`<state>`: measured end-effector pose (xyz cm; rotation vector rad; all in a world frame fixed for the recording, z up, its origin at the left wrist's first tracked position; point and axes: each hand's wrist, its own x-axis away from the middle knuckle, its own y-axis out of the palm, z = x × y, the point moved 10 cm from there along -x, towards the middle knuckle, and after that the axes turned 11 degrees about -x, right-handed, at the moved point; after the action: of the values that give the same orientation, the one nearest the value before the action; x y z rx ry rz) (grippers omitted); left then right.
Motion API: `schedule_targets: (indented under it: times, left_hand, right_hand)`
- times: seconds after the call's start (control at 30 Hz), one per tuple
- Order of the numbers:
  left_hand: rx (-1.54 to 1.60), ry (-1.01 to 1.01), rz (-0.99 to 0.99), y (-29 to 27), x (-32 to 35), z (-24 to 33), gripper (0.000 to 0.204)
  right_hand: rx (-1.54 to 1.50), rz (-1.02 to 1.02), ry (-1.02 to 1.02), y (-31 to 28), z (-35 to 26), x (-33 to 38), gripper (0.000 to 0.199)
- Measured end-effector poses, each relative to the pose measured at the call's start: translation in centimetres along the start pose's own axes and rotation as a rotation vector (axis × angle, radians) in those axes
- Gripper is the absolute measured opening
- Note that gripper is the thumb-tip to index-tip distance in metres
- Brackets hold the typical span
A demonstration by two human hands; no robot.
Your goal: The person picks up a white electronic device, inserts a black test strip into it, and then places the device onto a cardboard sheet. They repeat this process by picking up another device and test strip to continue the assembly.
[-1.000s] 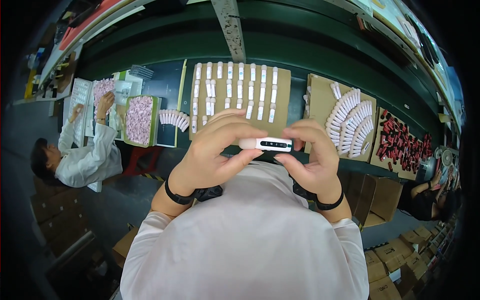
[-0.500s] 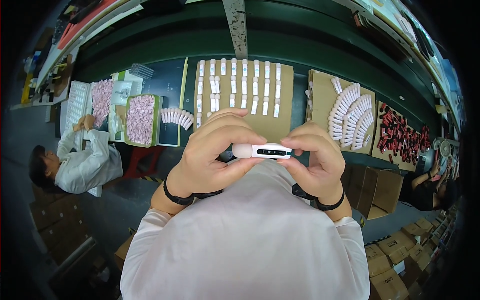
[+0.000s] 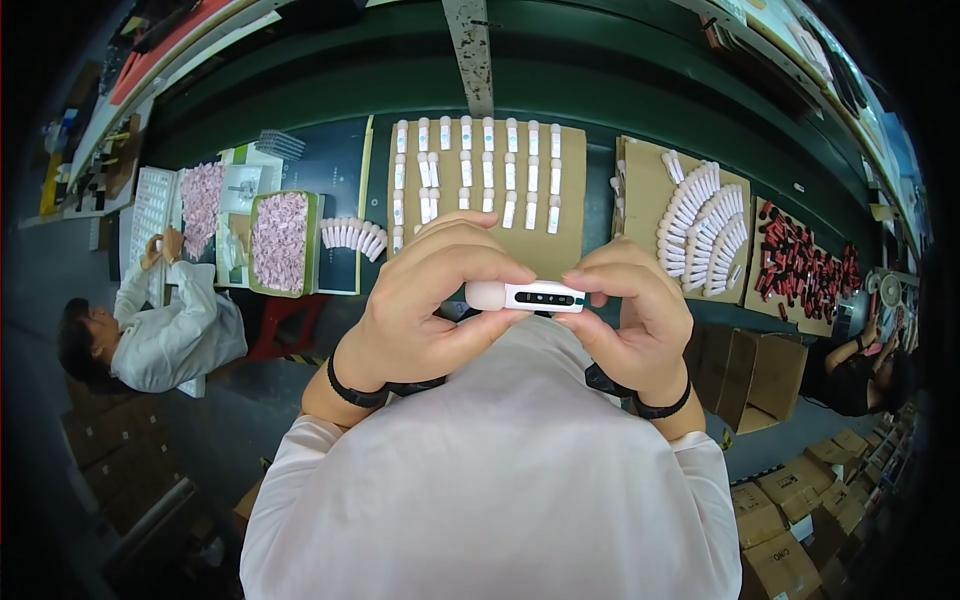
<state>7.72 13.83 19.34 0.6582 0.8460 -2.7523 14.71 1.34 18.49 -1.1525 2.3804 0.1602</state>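
A mini wand massager point(image 3: 535, 298), white with a pale pink rounded head and a black button panel facing up, is held level between my two hands. My left hand point(image 3: 430, 300) pinches it by thumb and fingers near the rounded head. At its other end, my right hand point(image 3: 630, 310) grips the tip with thumb and forefinger, beside a small dark green spot. Beyond my hands, a brown cardboard sheet point(image 3: 560, 255) carries rows of similar massagers point(image 3: 489, 170); my left hand hides part of the lowest row.
More massagers lie fanned out on a cardboard stack point(image 3: 640, 165) to the right, beside a heap of red and black parts point(image 3: 800, 265). At left are a green-rimmed tray point(image 3: 316, 240) of pink parts and a co-worker point(image 3: 170, 330). An open carton point(image 3: 750, 380) sits below right.
The massager has risen slightly, and its button panel has turned a little in my fingers. Both hands keep their pinch on it.
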Motion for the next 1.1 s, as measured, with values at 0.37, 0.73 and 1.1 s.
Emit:
schedule_targets:
  times: [0.37,0.73,1.1]
  left_hand:
    - [0.069,-0.055,0.029,0.3,0.0,-0.9,0.024]
    - [0.683,-0.595,0.510,-4.4,8.3,-14.7,0.026]
    - [-0.633,-1.007,0.415,-7.7,32.9,-31.2,0.026]
  right_hand:
    - [-0.013,-0.020,0.008,-0.1,0.5,-0.1,0.030]
    - [0.066,-0.039,0.264,1.4,7.3,0.6,0.022]
    - [0.124,-0.071,0.495,2.6,11.9,3.5,0.011]
